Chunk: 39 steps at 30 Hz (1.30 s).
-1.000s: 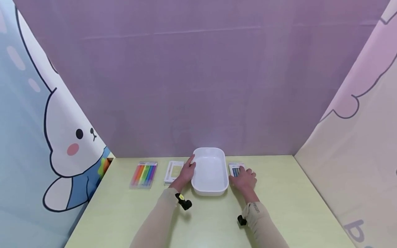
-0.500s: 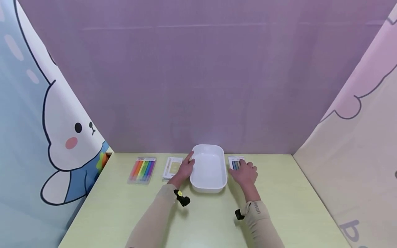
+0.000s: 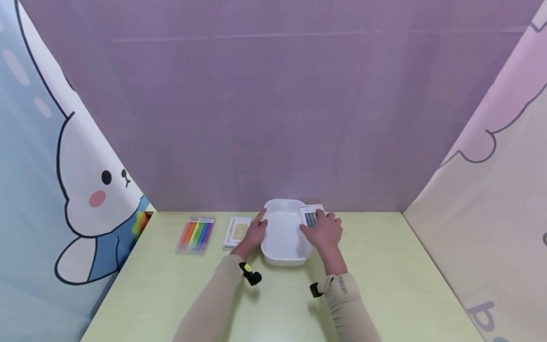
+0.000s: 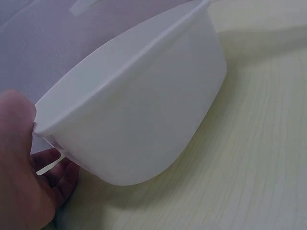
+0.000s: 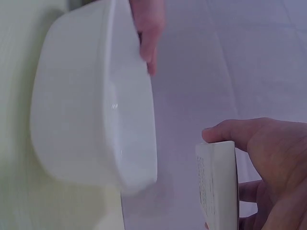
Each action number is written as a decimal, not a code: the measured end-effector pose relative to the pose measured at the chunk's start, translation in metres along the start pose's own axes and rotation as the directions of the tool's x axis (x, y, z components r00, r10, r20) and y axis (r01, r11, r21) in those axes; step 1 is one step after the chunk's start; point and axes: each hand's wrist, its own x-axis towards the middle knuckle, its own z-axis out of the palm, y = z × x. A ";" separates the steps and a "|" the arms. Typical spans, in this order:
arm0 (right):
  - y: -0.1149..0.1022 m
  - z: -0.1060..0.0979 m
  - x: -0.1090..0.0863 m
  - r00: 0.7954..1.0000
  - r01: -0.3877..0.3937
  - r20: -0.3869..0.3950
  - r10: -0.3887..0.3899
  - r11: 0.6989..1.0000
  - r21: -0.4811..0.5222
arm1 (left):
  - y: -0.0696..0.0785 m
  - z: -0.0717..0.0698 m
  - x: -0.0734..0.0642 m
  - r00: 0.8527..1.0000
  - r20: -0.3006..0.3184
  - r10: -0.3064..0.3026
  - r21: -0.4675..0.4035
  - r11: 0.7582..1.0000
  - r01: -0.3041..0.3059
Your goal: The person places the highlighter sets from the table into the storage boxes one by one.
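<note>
A deep white plastic tub stands on the table near the back edge. At its left side my left hand grips the rim, the thumb over the edge and the fingers curled below it on the outside in the left wrist view. My right hand holds a small white box with a window showing several coloured sticks, raised over the tub's right rim. Seen from the right wrist, the box is pinched with the thumb on one edge and fingers on the other, apart from the tub wall.
Left of the tub lies a small stack of white-bordered cards or pads. Farther left is a clear case of rainbow-coloured pens. A purple backdrop rises right behind the pale table.
My right hand has lifted the small white box off the table and carried it left to the tub's right rim. The left hand stays at the tub.
</note>
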 end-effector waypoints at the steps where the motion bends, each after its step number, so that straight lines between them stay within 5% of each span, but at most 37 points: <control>1: -0.004 0.000 0.000 1.000 -0.002 0.002 0.002 1.000 -0.002 | 0.000 0.000 0.000 1.000 0.001 0.001 -0.001 1.000 -0.001; 21: -0.053 0.028 -0.002 1.000 0.000 0.025 0.000 1.000 -0.010 | -0.001 -0.001 0.004 1.000 0.018 0.023 -0.022 0.999 -0.023; 35: -0.063 0.038 -0.006 0.999 0.028 0.028 -0.027 0.999 -0.023 | -0.002 0.002 0.001 0.999 0.007 -0.043 -0.026 0.999 0.043; 39: -0.063 0.046 -0.007 0.998 0.036 0.051 -0.035 0.999 -0.005 | -0.002 -0.001 0.000 1.000 0.003 -0.021 0.003 1.000 0.021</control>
